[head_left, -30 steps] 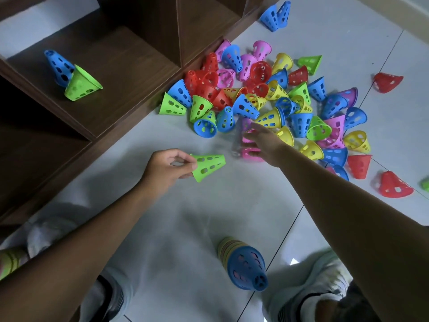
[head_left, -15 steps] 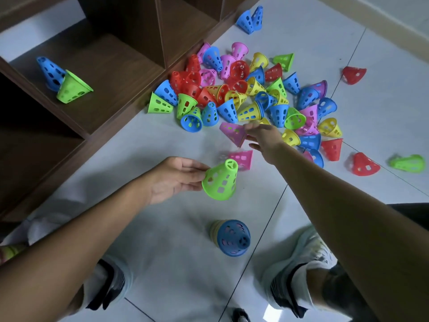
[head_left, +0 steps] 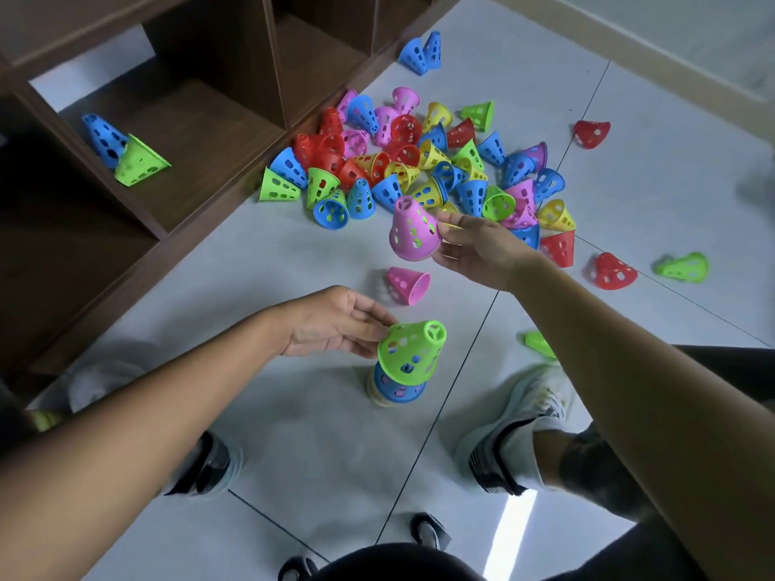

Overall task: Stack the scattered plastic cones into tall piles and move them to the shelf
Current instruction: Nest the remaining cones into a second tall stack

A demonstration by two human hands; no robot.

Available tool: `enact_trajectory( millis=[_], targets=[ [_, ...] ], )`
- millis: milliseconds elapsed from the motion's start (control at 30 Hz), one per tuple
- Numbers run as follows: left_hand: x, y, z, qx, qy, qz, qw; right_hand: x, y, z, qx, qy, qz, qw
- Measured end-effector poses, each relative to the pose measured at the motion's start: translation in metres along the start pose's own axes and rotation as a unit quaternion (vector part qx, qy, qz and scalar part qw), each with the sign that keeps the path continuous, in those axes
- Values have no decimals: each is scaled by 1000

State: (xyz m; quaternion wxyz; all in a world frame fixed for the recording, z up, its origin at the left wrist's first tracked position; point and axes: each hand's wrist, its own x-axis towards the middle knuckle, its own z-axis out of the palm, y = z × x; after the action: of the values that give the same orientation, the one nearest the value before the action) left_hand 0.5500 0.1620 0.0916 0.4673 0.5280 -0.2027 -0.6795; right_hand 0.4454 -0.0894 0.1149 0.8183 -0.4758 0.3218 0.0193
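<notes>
My left hand [head_left: 335, 322] holds a green cone [head_left: 413, 348] by its rim, tilted just over a short upright stack [head_left: 396, 390] topped by a blue cone on the floor between my feet. Higher up, my right hand [head_left: 474, 249] pinches a pink cone [head_left: 413, 230] by its rim, narrow end up. Another pink cone [head_left: 409, 284] lies on its side below it. A heap of several coloured cones [head_left: 419, 165] is spread over the floor against the dark wooden shelf [head_left: 201, 132]. A blue cone [head_left: 102, 138] and a green cone [head_left: 140, 161] lie in a shelf compartment.
Loose cones lie apart: two blue ones [head_left: 421, 54] by the shelf's far end, red ones [head_left: 592, 134] [head_left: 614, 271] and green ones [head_left: 683, 267] [head_left: 539, 343] to the right. My shoes [head_left: 509, 429] [head_left: 201, 467] flank the stack on the white tiles.
My left hand brought the green cone down toward me and over the blue-topped stack. My right hand lifted the pink cone off the floor and turned it upright.
</notes>
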Motion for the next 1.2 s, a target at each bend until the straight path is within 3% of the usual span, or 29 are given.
enact_trajectory(
  millis=[300,467,700,967,1200],
  targets=[
    [-2,-36,9,19,64,-26,997,-60,10,-4,-78,-184,68,977],
    [-3,-47,17,25,114,-12,993,-71,39,-6,-122,-216,125,961],
    [-6,-64,20,1,181,-5,983,-76,77,-11,-174,-169,151,958],
    [-8,-94,43,-57,118,-124,984,-77,102,1,-156,-68,118,978],
    [15,-101,73,-140,189,-56,970,-85,124,1,-179,14,139,974]
  ],
)
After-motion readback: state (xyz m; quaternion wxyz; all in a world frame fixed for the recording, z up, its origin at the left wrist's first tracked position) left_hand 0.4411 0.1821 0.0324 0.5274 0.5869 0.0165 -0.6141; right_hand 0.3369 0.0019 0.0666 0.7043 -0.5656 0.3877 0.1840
